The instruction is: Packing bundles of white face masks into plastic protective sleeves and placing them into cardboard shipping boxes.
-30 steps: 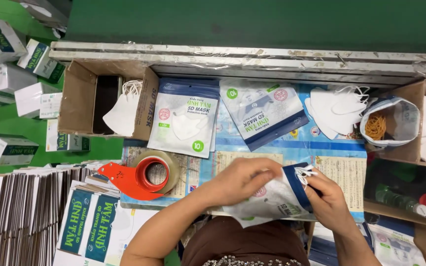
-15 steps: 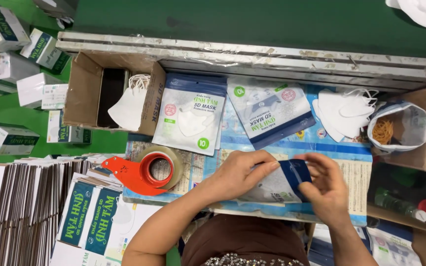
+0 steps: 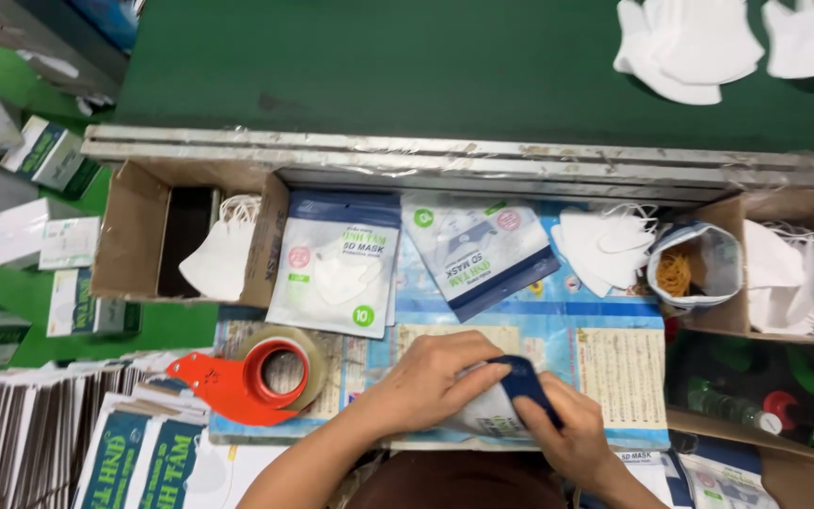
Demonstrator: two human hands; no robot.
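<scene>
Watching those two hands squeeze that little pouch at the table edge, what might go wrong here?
The pouch is pinched between the left hand and right hand close to the near table edge, so it might slip off toward the lap. Its dark blue end is bent under the fingers and may crease. The red tape dispenser sits just beside the left forearm; a sideways move could knock it.
</scene>
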